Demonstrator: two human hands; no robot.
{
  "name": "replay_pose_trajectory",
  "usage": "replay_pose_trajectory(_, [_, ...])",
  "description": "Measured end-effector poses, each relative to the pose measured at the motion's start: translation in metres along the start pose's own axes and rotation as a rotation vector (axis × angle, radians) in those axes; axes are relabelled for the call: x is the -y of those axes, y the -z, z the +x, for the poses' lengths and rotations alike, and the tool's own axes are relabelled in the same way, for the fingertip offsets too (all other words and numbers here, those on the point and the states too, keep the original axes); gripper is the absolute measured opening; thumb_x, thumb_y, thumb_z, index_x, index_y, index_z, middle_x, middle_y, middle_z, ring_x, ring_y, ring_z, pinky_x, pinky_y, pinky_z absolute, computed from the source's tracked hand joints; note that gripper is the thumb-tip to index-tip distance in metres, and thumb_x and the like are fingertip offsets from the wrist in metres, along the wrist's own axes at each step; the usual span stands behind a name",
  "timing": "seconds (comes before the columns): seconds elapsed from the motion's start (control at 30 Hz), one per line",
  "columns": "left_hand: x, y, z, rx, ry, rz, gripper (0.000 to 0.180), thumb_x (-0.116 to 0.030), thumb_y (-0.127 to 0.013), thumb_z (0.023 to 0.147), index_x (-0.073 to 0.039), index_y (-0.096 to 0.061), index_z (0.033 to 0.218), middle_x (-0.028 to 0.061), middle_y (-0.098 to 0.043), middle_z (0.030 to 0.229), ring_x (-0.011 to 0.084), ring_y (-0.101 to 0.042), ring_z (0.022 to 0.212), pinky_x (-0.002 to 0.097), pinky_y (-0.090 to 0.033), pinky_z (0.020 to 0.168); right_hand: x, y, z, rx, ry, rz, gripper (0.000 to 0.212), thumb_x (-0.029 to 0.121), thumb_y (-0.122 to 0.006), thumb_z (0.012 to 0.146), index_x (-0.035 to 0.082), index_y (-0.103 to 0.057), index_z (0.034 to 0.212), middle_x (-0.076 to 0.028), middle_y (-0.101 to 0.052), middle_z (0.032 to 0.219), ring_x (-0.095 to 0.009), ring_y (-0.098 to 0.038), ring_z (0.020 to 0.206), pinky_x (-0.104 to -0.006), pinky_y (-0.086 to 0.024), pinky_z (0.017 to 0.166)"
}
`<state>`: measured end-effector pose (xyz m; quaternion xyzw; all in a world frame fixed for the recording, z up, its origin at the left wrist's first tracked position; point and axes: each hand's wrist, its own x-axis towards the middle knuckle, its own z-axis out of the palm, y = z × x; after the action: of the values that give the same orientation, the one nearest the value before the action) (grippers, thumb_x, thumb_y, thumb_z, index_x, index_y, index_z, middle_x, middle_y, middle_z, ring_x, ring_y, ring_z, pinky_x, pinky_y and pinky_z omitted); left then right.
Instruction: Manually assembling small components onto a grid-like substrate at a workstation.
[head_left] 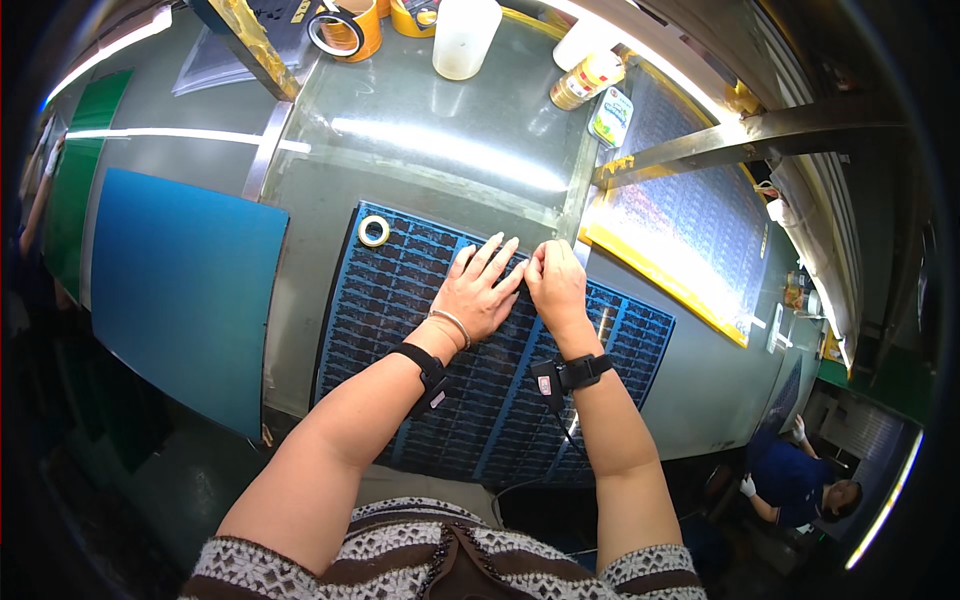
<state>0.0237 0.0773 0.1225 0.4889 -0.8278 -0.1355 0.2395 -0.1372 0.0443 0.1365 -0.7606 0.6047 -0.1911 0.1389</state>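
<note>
A dark panel with a blue grid and rows of small black shapes (450,420) lies on the bench in front of me. My left hand (480,295) rests on its far part, fingers spread and pointing away. Just to its right, my right hand (557,285) is closed in a pinch near the panel's far edge. Anything between those fingertips is hidden. The two hands nearly touch at the left thumb and right fingertips. On the panel's far left corner sits a small roll of pale tape (364,236). Both wrists wear black straps, and a cable hangs from the right one.
A blue sheet (185,290) lies to the left. Along the back stand tape rolls (362,35), a white cup (466,40) and a bottle (587,80). A yellow-edged lit panel (690,220) and a metal post (740,142) are at right. A co-worker (795,480) sits lower right.
</note>
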Motion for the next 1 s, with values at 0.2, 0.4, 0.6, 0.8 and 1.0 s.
replay_pose_trajectory(0.2, [0.001, 0.0, 0.0, -0.015, 0.002, -0.012, 0.045, -0.026, -0.061, 0.083, -0.016, -0.054, 0.126, 0.0106, -0.043, 0.141, 0.0263, -0.037, 0.132, 0.043, -0.027, 0.105, -0.001, 0.0, -0.005, -0.04, -0.108, 0.181, 0.012, 0.006, -0.062, 0.076, 0.002, -0.052, 0.081, -0.015, -0.054, 0.078, -0.035, -0.056, 0.074, -0.0424, -0.047, 0.065])
replay_pose_trajectory(0.4, [0.001, -0.002, 0.0, -0.027, -0.008, -0.014, 0.044, -0.027, -0.062, 0.081, -0.015, -0.055, 0.123, 0.0113, -0.043, 0.141, 0.0271, -0.038, 0.131, 0.0436, -0.027, 0.105, -0.001, 0.005, 0.006, 0.039, -0.026, 0.093, 0.012, 0.005, -0.062, 0.075, 0.001, -0.052, 0.08, -0.016, -0.055, 0.077, -0.035, -0.057, 0.074, -0.0432, -0.047, 0.065])
replay_pose_trajectory(0.6, [0.001, -0.002, 0.0, -0.022, -0.01, -0.004, 0.045, -0.027, -0.062, 0.081, -0.013, -0.054, 0.124, 0.0113, -0.043, 0.141, 0.027, -0.038, 0.131, 0.0433, -0.026, 0.105, -0.004, 0.006, 0.01, 0.066, 0.089, 0.016, 0.011, 0.005, -0.061, 0.076, 0.002, -0.051, 0.08, -0.016, -0.053, 0.076, -0.036, -0.056, 0.072, -0.0433, -0.048, 0.065])
replay_pose_trajectory(0.8, [0.001, 0.0, 0.0, -0.021, -0.004, -0.013, 0.045, -0.027, -0.061, 0.082, -0.012, -0.055, 0.124, 0.0114, -0.044, 0.14, 0.0272, -0.037, 0.132, 0.0443, -0.026, 0.106, -0.005, 0.01, 0.009, 0.129, 0.203, 0.049, 0.01, 0.005, -0.058, 0.078, 0.001, -0.05, 0.081, -0.016, -0.051, 0.078, -0.035, -0.056, 0.074, -0.0419, -0.048, 0.067])
replay_pose_trajectory(1.0, [0.0, -0.001, 0.0, 0.011, 0.006, -0.006, 0.047, -0.027, -0.06, 0.083, -0.011, -0.053, 0.127, 0.0109, -0.042, 0.142, 0.0263, -0.036, 0.133, 0.043, -0.025, 0.106, -0.01, 0.011, 0.005, 0.147, 0.242, 0.047, 0.011, 0.005, -0.058, 0.076, 0.001, -0.05, 0.081, -0.017, -0.05, 0.077, -0.035, -0.055, 0.075, -0.0419, -0.048, 0.068])
